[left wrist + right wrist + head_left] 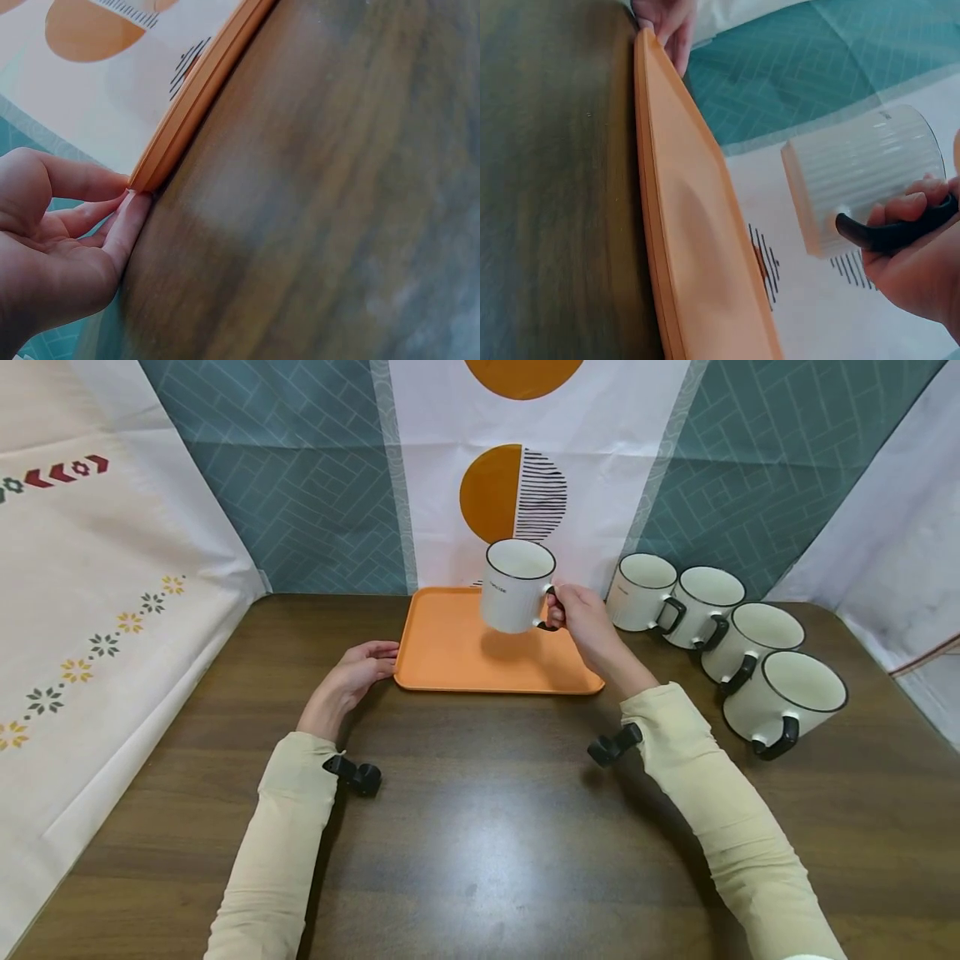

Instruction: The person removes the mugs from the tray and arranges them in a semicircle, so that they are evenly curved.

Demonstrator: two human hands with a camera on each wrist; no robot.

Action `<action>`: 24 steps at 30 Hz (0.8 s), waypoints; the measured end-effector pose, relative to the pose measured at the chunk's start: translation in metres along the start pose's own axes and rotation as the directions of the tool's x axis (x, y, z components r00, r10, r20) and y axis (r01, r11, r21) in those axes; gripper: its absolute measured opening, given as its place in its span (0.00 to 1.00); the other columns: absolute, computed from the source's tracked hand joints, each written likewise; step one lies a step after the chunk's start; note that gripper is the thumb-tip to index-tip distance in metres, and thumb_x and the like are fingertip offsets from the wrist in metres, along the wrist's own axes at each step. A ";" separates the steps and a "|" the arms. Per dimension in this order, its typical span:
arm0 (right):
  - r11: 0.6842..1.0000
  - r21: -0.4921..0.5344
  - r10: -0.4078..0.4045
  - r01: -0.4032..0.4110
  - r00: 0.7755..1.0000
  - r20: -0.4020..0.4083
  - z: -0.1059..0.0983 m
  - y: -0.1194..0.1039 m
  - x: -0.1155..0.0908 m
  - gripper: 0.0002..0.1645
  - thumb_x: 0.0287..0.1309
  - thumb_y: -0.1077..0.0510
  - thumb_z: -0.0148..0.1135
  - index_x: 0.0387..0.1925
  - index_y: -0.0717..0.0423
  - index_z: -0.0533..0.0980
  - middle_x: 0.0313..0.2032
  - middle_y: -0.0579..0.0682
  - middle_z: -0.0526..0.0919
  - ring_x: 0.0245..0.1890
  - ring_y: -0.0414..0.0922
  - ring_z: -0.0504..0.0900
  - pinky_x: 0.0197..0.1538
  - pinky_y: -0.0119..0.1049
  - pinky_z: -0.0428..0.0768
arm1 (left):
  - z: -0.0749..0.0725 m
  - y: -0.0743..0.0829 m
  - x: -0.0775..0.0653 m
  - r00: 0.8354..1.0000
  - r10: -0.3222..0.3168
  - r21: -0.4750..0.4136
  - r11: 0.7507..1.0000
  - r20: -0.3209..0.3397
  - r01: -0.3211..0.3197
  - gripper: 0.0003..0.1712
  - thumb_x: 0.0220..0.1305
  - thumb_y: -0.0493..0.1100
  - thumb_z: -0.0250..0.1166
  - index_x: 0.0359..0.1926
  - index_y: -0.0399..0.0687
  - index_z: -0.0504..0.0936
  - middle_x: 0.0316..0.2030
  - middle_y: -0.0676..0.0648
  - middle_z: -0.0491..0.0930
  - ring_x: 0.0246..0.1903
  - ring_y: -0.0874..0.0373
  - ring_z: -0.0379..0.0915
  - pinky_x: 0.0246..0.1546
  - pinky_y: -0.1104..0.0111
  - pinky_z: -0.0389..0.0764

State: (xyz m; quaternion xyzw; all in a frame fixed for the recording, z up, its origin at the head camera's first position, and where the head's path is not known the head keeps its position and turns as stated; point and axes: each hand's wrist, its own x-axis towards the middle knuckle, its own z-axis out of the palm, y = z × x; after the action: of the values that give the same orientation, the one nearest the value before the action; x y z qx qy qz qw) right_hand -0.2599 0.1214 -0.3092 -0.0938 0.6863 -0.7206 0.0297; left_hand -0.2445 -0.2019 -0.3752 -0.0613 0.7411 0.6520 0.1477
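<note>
My right hand point(588, 625) grips the black handle of a white mug point(510, 602) with a dark rim. The mug hangs upright above the orange tray point(450, 664), its shadow falling on the tray's surface. In the right wrist view, a gap shows between the mug's base point(802, 199) and the tray point(694, 225). At the tray's left edge, my left hand point(358, 672) pinches the rim. The left wrist view shows the thumb on the upper side of the tray's corner point(161, 161) and a finger at its underside, close to the tabletop.
To the right, a row of similar white mugs stands on the brown wooden table point(480, 827), among them a back mug point(637, 597) and a front mug point(787, 693), with black handles toward me. A patterned cloth point(300, 485) hangs behind the table. White cloth point(97, 635) covers the left side.
</note>
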 end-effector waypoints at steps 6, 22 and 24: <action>1.000 0.002 -0.008 0.008 1.000 -0.027 -0.013 -0.006 -0.020 0.17 0.75 0.58 0.39 0.31 0.64 0.65 0.24 0.48 0.64 0.25 0.40 0.64 0.37 0.30 0.69 | 0.000 0.000 0.000 1.000 -0.006 0.002 1.000 -0.002 0.006 0.31 0.65 0.25 0.51 0.69 0.30 0.57 0.64 0.34 0.62 0.56 0.48 0.66 0.63 0.62 0.65; 0.998 0.054 -0.034 0.036 0.999 -0.041 -0.065 -0.004 -0.078 0.17 0.74 0.60 0.40 0.29 0.63 0.70 0.23 0.47 0.68 0.26 0.39 0.67 0.34 0.28 0.71 | 0.000 -0.001 0.002 1.000 0.010 -0.002 1.000 -0.004 -0.010 0.31 0.66 0.25 0.49 0.69 0.28 0.55 0.64 0.33 0.60 0.54 0.50 0.65 0.63 0.62 0.65; 0.997 0.067 -0.036 0.039 0.998 -0.048 -0.071 -0.003 -0.085 0.17 0.74 0.60 0.41 0.28 0.62 0.71 0.23 0.47 0.68 0.27 0.40 0.67 0.35 0.29 0.72 | 0.000 -0.001 0.002 1.000 0.008 0.003 1.000 -0.004 -0.008 0.31 0.66 0.25 0.49 0.69 0.28 0.56 0.64 0.33 0.60 0.54 0.51 0.66 0.63 0.62 0.65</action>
State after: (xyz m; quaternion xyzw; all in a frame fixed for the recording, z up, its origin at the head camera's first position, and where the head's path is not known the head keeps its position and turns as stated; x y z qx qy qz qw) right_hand -0.1886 0.2060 -0.3175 -0.0885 0.6601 -0.7460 0.0033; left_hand -0.2461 -0.2021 -0.3763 -0.0594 0.7427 0.6513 0.1436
